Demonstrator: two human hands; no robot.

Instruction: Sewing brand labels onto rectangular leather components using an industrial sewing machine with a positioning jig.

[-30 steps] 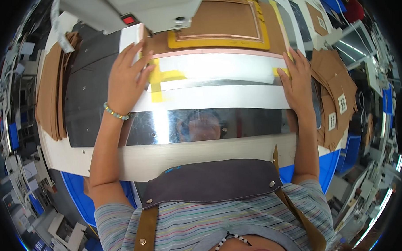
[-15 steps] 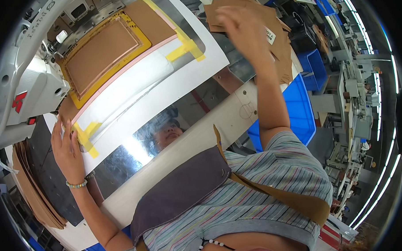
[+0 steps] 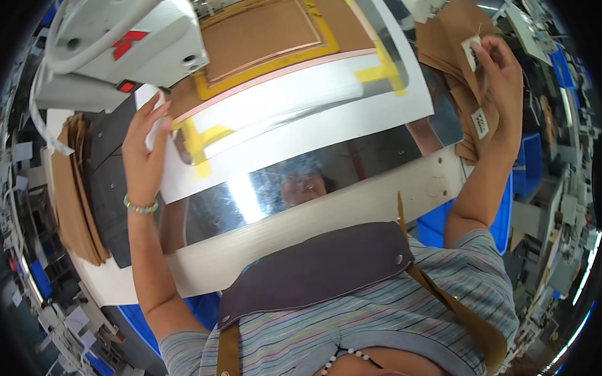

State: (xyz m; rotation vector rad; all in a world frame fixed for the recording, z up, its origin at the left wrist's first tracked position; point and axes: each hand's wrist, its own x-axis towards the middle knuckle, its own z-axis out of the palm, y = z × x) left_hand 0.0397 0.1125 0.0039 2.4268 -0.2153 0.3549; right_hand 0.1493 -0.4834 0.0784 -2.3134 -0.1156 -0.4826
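Observation:
My left hand (image 3: 146, 147), a beaded bracelet at its wrist, is over the left edge of a white sheet (image 3: 299, 132). Its thumb and fingers are apart, near the corner of a brown panel (image 3: 185, 99). On that panel lies a yellow-edged rectangular frame (image 3: 271, 83) around a brown piece (image 3: 263, 40). Yellow tape strips (image 3: 197, 148) mark the corners. At the right, my right hand (image 3: 502, 68) has its fingers closed on the edge of a brown sheet piece (image 3: 451, 33) with a white label, lifted at the top of a pile. Its fingertips partly cover the label.
A white sewing machine head (image 3: 137, 41) stands over the upper left. Stacked brown pieces (image 3: 76, 196) lie at the far left. A shiny metal plate (image 3: 353, 163) runs along the table's front edge (image 3: 302, 228). Blue bins (image 3: 435, 223) stand below the table.
My right hand has come down on the right-hand pile and taken the edge of a brown piece. My left hand's fingers have curled slightly at the sheet's edge. The view has turned.

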